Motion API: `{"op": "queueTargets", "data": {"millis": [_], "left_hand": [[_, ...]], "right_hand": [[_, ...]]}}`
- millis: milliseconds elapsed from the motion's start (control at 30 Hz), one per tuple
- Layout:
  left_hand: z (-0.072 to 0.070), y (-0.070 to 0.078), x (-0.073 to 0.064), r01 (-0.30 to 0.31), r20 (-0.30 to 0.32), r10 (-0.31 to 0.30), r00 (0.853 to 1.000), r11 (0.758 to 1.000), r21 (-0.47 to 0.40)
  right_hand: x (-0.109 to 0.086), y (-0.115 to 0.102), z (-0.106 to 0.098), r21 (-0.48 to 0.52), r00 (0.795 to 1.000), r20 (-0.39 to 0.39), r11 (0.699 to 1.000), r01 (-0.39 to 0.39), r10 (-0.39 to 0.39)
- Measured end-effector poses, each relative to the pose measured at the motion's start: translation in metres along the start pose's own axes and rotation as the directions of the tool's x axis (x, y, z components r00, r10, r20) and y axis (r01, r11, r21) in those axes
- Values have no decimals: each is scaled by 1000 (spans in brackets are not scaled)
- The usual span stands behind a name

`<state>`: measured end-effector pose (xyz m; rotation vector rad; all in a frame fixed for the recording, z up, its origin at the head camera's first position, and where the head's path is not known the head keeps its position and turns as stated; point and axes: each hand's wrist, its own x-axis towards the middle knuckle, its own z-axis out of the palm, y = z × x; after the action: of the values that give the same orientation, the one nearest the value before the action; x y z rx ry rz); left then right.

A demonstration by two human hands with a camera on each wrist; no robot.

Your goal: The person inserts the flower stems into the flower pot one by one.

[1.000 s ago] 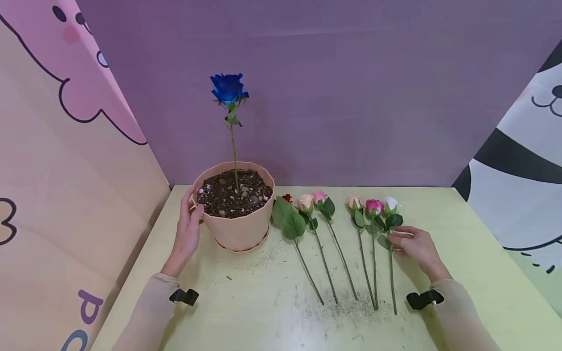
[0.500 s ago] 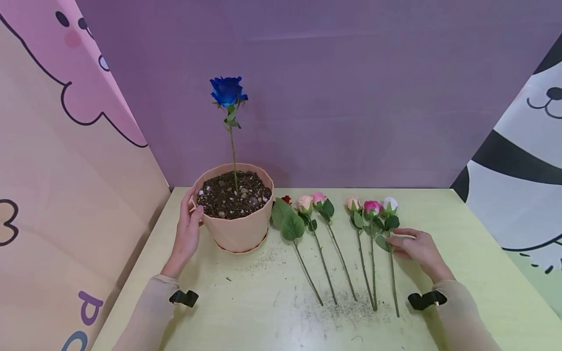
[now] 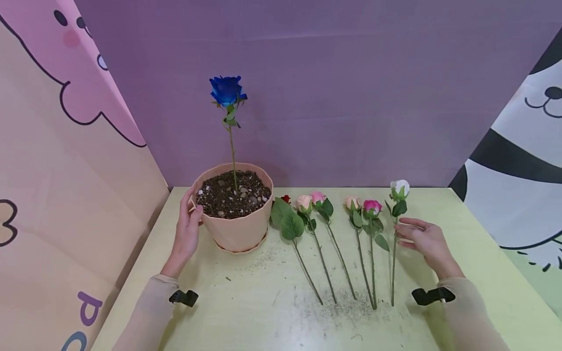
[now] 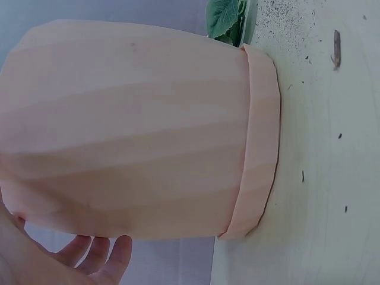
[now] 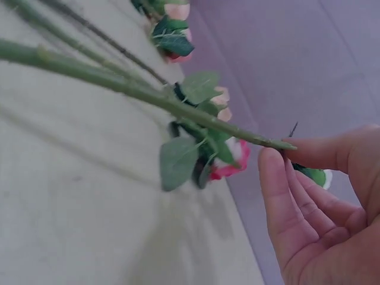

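At the left, a pink flowerpot (image 3: 237, 231) of dark soil holds an upright blue rose (image 3: 227, 91). My left hand (image 3: 188, 231) grips the pot's left side, thumb at the rim; the left wrist view has its fingertips (image 4: 122, 252) against the pot wall. My right hand (image 3: 428, 243) pinches the green stem (image 5: 148, 92) of a white rose (image 3: 399, 189) between thumb and fingers, lifted off the table. Left of that hand lie a bright pink rose (image 3: 372, 208) and a peach rose (image 3: 351, 203). Most of the white bloom is hidden in the right wrist view.
Between pot and right hand lie a pink rose (image 3: 318, 197), another peach rose (image 3: 304, 203) and a red flower (image 3: 286, 199) partly behind large leaves (image 3: 292, 226). Soil crumbs dot the pale table (image 3: 246, 312). A purple backdrop (image 3: 351, 97) stands behind.
My right hand has lifted the white rose and drawn it to the right, away from the bright pink one. The left hand stays at the pot.
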<state>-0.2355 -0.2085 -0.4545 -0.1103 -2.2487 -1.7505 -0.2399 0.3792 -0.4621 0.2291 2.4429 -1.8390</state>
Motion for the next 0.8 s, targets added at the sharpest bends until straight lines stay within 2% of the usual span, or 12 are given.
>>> {"op": "queueTargets", "data": {"millis": [167,333,600,800], "left_hand": [[1,-1,0,8,-11,-8,1000,1000,7],[0,-1,1,10,6,-10,1000,1000,8],[-2,1,2,-5,13,5,1000,1000,-6],[-3,-2,2,-7,26,7,1000,1000,-12]], "right_hand": [[4,-12,-2,57,999,3,998,39,-39],[7,-31,0,135,998,-4,988,70,-70],[10,-67,10,220,990,-28,965,139,-136],[12,-95,23,265,977,-68,940,214,-203]]}}
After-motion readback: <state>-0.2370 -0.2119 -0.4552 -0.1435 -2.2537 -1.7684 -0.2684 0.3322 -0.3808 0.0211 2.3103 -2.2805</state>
